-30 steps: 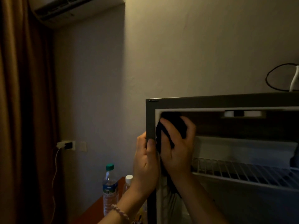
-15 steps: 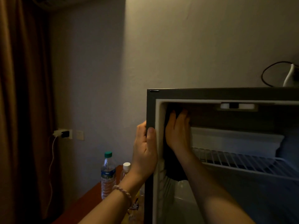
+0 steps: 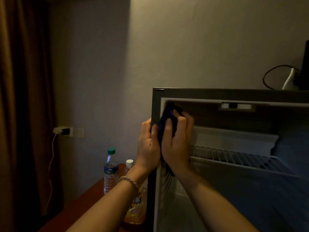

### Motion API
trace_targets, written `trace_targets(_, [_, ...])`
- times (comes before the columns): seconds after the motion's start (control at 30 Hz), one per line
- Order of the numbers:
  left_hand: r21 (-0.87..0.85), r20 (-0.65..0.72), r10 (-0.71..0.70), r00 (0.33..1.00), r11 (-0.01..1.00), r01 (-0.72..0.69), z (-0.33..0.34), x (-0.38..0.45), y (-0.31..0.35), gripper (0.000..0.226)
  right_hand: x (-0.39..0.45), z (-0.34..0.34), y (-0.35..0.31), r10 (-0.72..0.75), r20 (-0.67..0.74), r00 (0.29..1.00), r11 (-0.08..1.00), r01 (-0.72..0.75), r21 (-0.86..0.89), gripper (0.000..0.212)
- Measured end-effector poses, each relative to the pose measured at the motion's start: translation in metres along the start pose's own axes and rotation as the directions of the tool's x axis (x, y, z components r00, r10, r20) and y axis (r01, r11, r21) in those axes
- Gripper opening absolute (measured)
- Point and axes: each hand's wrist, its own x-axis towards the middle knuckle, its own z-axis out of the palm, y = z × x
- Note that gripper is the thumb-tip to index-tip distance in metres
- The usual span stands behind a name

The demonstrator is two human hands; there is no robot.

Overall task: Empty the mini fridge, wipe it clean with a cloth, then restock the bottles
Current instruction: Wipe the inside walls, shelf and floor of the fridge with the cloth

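Dark cloth [image 3: 167, 122] hanging upright, right hand [image 3: 176, 144] gripping

Brown curtain [image 3: 18, 97], white charger [image 3: 58, 130] in wall socket [image 3: 70, 131] — cord hanging, black cable [image 3: 267, 77] atop.

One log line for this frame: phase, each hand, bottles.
phase: wiping | right hand: holds dark cloth at mini fridge upper-left inner corner | left hand: grips fridge's left edge | bottles: outside, on table
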Motion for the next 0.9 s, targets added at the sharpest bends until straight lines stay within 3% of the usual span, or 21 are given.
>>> trace_targets(0.17, [-0.003, -0.010, 0.006, 1.000, 1.000, -0.006, 0.000, -0.006, -0.005, 0.061, 0.018, 0.012, 0.015, -0.108, -0.095, 0.990, 0.992, 0.114, 0.057, 0.035])
trace_targets(0.3, [-0.014, -0.005, 0.014, 1.000, 1.000, -0.014, -0.002, -0.006, -0.008, 0.060, 0.025, 0.019, 0.031, -0.082, -0.095, 0.992, 0.992, 0.090, 0.091, 0.031])
trace_targets(0.43, [-0.021, 0.002, 0.012, 1.000, 1.000, -0.012, -0.001, -0.005, -0.011, 0.058, 0.031, 0.021, 0.038, 0.024, -0.084, 0.996, 0.999, -0.021, 0.032, 0.020])
trace_targets(0.5, [-0.018, 0.005, 0.018, 1.000, 1.000, -0.018, -0.001, -0.005, -0.011, 0.060, 0.035, 0.022, 0.041, 0.181, -0.031, 0.983, 0.983, -0.183, -0.037, 0.023])
trace_targets(0.6, [-0.015, 0.015, 0.037, 0.999, 0.999, -0.036, -0.001, -0.005, -0.009, 0.061, 0.045, 0.022, 0.046, 0.475, 0.054, 0.878, 0.874, -0.463, -0.147, 0.032])
trace_targets(0.9, [0.013, 0.014, 0.026, 1.000, 1.000, -0.026, -0.003, -0.006, -0.009, 0.063, 0.032, 0.001, 0.033, 0.507, 0.201, 0.838, 0.860, -0.474, -0.190, 0.026])
